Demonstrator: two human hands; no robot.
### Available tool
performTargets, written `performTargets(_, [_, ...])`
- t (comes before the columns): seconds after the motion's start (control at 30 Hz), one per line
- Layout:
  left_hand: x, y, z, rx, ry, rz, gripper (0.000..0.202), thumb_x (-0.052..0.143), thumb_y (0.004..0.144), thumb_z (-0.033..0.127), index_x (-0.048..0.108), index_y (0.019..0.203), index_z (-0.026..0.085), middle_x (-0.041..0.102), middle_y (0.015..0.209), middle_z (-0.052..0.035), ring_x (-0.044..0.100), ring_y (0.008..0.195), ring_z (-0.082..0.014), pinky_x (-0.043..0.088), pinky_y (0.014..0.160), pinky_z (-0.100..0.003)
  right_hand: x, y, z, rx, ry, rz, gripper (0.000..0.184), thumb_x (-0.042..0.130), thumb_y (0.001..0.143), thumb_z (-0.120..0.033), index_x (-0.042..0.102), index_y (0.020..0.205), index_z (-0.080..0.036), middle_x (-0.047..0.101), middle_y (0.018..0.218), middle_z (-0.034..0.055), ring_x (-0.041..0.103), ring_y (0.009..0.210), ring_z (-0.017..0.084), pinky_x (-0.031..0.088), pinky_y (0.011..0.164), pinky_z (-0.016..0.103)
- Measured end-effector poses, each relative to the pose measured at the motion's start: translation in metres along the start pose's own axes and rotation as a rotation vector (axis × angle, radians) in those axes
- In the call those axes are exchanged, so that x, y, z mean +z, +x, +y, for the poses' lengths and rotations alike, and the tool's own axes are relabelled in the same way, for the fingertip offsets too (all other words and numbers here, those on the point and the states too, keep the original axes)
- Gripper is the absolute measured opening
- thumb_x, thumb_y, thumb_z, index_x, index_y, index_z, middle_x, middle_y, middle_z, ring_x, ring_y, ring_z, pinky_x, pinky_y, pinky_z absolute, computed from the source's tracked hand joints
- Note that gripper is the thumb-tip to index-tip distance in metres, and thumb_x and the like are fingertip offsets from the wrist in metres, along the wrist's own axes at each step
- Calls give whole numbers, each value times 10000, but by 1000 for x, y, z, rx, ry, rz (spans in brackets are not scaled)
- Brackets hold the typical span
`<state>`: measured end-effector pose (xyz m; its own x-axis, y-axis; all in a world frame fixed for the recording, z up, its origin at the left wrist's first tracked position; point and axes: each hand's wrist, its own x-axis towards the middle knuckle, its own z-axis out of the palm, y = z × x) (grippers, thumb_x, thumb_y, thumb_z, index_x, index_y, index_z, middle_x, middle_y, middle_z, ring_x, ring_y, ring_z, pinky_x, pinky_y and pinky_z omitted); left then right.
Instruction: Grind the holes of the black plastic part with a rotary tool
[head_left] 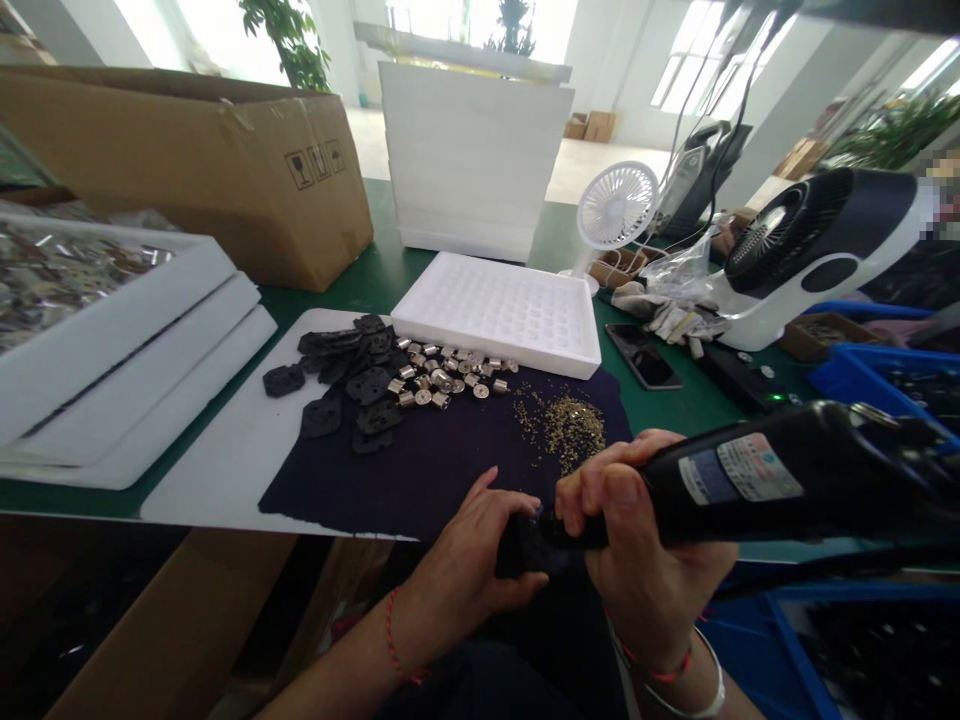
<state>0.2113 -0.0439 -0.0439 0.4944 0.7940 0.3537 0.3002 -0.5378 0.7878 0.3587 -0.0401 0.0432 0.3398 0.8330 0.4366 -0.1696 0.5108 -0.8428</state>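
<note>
Black plate at near side of dark cloth, pinched by left hand; right hand wrapped round power driver, tip at plate; best kept square, pressed evenly

Left hand grips a black part between thumb and fingers. Right hand is closed round a black driver, its tip at the part; contact cannot be confirmed. On the dark cloth: black plates in a loose heap, silver cylinders beside them, brass-coloured bits scattered to the right. Behind: 1 white tray, 1 phone, 2 fans.
</note>
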Motion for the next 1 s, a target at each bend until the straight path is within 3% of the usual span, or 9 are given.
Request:
performTargets(0.27, [1, 0, 1, -29, -21, -9, 714, 923, 734, 6, 517, 1260, 268, 731, 1280, -52, 728, 1211, -266, 301, 1327, -686, -1, 2, 4, -19, -72, -7, 204, 827, 960, -297, 645, 1034, -241, 580, 707, -80, 549, 475, 98, 494, 459, 257])
performTargets(0.43, [2, 0, 0, -12, -10, 11, 727, 878, 735, 9, 497, 1297, 268, 730, 1287, -60, 737, 1200, -276, 323, 1318, -696, 0, 5, 0, 4, 22, -15, 148, 798, 985, -257, 659, 1031, -240, 594, 684, -80, 556, 465, 96, 486, 458, 241])
performTargets(0.7, [2, -1, -2, 7, 5, 20, 725, 870, 725, 20, 493, 1297, 259, 734, 1293, -66, 740, 1200, -277, 343, 1310, -692, -8, 7, -17, -78, 137, 159, 150, 792, 966, -251, 662, 1037, -221, 614, 662, -68, 539, 447, 117, 513, 449, 271])
performTargets(1.0, [3, -1, -1, -1, -4, 27, 730, 866, 725, 24, 497, 1311, 254, 731, 1285, -62, 741, 1198, -274, 317, 1316, -702, -11, 13, -9, -57, 133, 286, 151, 780, 958, -282, 649, 993, -215, 583, 622, -81, 517, 428, 112, 517, 443, 268])
